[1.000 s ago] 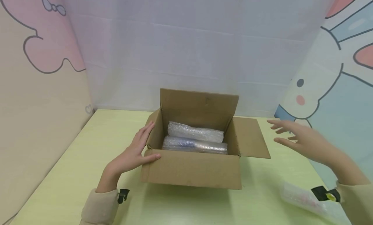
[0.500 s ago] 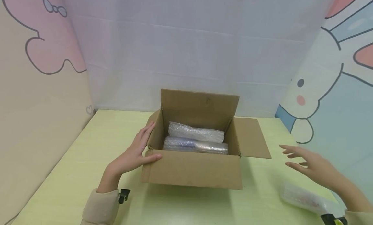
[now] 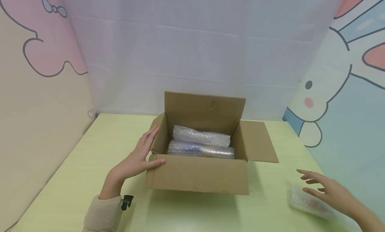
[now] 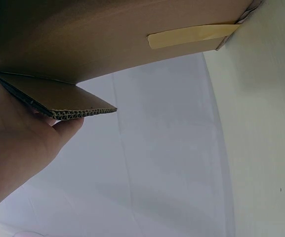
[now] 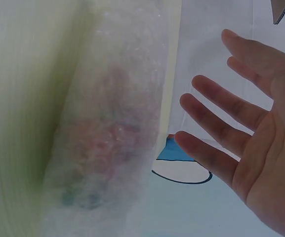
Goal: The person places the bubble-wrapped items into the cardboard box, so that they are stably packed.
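Note:
An open cardboard box [image 3: 197,175] stands mid-table with two bubble-wrapped bundles inside, a clear one [image 3: 201,137] behind and a bluish one [image 3: 201,149] in front. My left hand [image 3: 135,160] rests on the box's near left corner, its fingers extended along the left flap and the thumb on the front flap. The left wrist view shows that hand [image 4: 19,138] against a flap's corrugated edge [image 4: 83,113]. My right hand [image 3: 334,193], fingers spread and holding nothing, hovers over another bubble-wrapped package [image 3: 308,203] at the right. Reddish patches show through its wrap in the right wrist view.
The box's right flap [image 3: 259,142] sticks out sideways and its back flap [image 3: 204,103] stands up. A strip of yellowish tape [image 4: 191,35] is on the box's side. Behind the table [image 3: 99,142] hangs a pale curtain [image 3: 186,51], with cartoon-printed walls [image 3: 346,125] at the sides.
My right hand has moved down and to the right, from beside the box's right flap to above the wrapped package. The left hand and the box have stayed put.

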A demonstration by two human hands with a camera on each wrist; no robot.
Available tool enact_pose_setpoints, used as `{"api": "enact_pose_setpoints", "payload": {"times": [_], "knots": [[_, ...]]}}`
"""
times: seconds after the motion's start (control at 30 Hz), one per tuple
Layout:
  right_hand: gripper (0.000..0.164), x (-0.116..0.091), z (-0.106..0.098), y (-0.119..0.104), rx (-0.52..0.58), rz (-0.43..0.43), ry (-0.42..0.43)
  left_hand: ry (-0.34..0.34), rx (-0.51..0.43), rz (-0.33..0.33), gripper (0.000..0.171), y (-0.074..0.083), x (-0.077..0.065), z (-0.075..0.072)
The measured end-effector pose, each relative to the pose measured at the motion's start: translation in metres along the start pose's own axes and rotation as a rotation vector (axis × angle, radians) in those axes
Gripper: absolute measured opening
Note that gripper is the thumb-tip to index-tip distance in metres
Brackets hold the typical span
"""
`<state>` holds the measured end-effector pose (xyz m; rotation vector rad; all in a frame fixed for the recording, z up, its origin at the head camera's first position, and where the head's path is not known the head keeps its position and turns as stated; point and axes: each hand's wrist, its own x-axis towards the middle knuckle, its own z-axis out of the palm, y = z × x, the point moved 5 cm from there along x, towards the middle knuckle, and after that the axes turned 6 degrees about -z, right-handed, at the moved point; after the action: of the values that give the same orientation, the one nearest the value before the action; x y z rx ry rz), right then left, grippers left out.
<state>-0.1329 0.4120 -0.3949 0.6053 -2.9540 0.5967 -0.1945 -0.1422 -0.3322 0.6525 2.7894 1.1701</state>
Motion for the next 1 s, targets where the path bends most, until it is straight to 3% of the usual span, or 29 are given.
{"api": "enact_pose_setpoints", "payload": {"times": [0.13, 0.43, 0.7, 1.0], "knots": [[0.055, -0.009, 0.007, 0.009, 0.006, 0.013, -0.017, 0.000, 0.001, -0.001, 0.100, 0.000, 0.000, 0.000], [0.053, -0.025, 0.021, 0.032, 0.067, 0.105, -0.170, 0.002, 0.003, 0.004, 0.100, 0.000, 0.000, 0.000], [0.055, -0.037, 0.026, 0.043, 0.001, 0.131, -0.137, 0.001, 0.002, 0.001, 0.100, -0.001, 0.001, 0.000], [0.050, -0.047, 0.029, 0.049, 0.034, 0.166, -0.221, 0.002, 0.003, -0.007, 0.100, -0.001, -0.001, -0.001]]}}
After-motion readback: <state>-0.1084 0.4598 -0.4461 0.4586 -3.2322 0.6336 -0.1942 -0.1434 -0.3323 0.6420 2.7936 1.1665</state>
